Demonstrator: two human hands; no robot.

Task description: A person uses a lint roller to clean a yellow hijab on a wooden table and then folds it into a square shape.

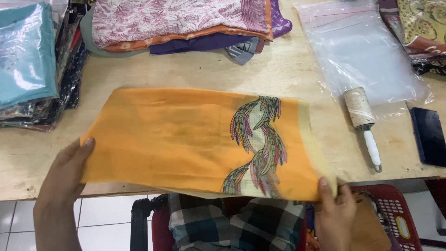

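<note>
The folded orange cloth (186,139) with a feather-like printed motif lay flat on the wooden counter (288,69), its near edge hanging just past the counter's front; the left hand (62,179) pinched its left end, thumb on top and fingers hidden beneath, while the right hand (332,209) gripped the near right corner the same way. It looked thin, light and limp, likely to sag or slide unless held at both ends. A lint roller (363,122) and clear plastic bag (362,51) lay to the right.
</note>
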